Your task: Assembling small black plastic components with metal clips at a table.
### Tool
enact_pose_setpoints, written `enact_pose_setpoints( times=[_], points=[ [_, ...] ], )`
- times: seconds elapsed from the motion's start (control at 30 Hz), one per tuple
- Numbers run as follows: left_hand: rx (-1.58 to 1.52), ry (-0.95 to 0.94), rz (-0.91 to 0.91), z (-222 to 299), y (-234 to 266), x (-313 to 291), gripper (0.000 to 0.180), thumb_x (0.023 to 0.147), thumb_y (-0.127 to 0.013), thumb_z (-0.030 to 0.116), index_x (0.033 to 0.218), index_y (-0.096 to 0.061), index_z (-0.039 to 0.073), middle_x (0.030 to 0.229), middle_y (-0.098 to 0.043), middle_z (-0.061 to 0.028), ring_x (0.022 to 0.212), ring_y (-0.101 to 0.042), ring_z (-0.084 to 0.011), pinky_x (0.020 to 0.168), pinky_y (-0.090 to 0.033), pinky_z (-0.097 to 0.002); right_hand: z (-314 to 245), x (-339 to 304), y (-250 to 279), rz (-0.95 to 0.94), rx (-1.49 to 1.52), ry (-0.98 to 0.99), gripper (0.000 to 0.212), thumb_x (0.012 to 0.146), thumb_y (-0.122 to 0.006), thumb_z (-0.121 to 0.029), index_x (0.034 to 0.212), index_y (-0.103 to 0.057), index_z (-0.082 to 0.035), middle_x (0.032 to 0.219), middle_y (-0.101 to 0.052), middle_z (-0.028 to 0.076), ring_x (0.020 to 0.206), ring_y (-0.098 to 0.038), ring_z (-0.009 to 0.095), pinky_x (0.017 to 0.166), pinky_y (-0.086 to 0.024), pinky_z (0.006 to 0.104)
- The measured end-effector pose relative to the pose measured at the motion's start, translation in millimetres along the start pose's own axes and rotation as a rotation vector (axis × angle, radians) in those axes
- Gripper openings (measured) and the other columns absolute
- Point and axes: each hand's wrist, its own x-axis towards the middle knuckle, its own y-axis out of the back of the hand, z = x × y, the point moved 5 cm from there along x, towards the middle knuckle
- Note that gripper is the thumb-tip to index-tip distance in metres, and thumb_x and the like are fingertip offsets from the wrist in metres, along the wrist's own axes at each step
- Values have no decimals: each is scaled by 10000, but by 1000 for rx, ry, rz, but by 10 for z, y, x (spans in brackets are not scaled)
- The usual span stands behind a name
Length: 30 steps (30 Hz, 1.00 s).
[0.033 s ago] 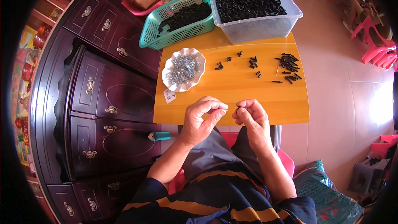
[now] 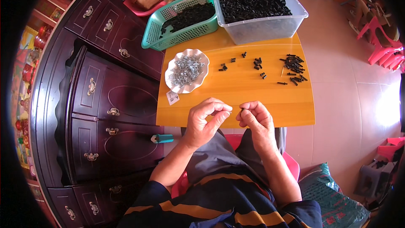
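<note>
Far L is a dark cupboard [image 2: 101, 103], next to the tabletop [image 2: 236, 90]. By the tabletop's L edge lies a small white card [image 2: 172, 97]. A green basket [image 2: 185, 37] w/ black parts in it sits at the far L corner. A white wavy dish [image 2: 171, 65] full of silver bits [image 2: 186, 71], prob. screws, is near the L edge.

Then the L hand [image 2: 202, 122], over the near edge. Thumb and finger pinch a tiny bit [image 2: 230, 112]; too small to tell what it is. Loose black bits [image 2: 257, 63] lie in little groups mid tabletop.

Next is the R hand [image 2: 258, 120], just R of the L one, also over the near edge. Its thumb and finger pinch a small dark bit [image 2: 242, 110], mostly hidden. The two hands are near but don't touch.

A clear bin [image 2: 261, 29] heaped w/ black parts is at the far R corner. A pile of black pegs [image 2: 294, 64] lies by the R edge, w/ a thin stick [image 2: 282, 72] at its L side.

The pinched bits prob. weigh next to nothing. The dark one looks stiff, maybe plastic, a bit slippery, hard to break. Best held by its sides w/ fingertips, ends left free.
</note>
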Motion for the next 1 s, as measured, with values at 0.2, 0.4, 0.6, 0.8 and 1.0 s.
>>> enact_pose_setpoints(
  times=[0.2,0.4,0.6,0.8,1.0],
  points=[
    [9,-6,-5,33,-9,20,56,916,-681,-28,971,-692,-27,938,-659,-70,832,-605,-115,735,-472,-235,14,-7,-15,-25,103,-59,182,1008,-593,-98,1173,-646,-43,920,-642,-14,819,-578,75,782,-471,232],
    [32,-27,25,58,-16,61,80,882,-717,-14,958,-693,-19,886,-688,-96,804,-669,-198,718,-530,-299,45,1,-32,-64,134,-79,171,1005,-615,-117,1154,-651,-40,888,-642,-12,789,-564,71,766,-465,233],
    [34,-61,7,103,-57,73,80,871,-727,-16,946,-699,-22,889,-692,-100,803,-673,-200,723,-535,-298,30,6,-38,-59,212,-49,96,989,-641,-96,1066,-643,-40,889,-668,13,769,-585,78,752,-480,237],
    [35,-83,-5,108,-85,75,97,848,-752,-19,929,-698,-18,891,-694,-92,773,-670,-168,707,-543,-274,27,9,-31,-69,198,-29,97,987,-644,-93,1065,-647,-36,898,-674,14,787,-598,79,760,-491,243],
    [-246,81,-57,-88,-115,9,160,876,-762,24,1010,-681,-8,881,-672,-44,782,-645,-95,703,-534,-244,20,1,-61,-120,203,-48,93,989,-641,-97,1060,-650,-37,907,-664,5,793,-598,80,754,-492,243]
  ],
)
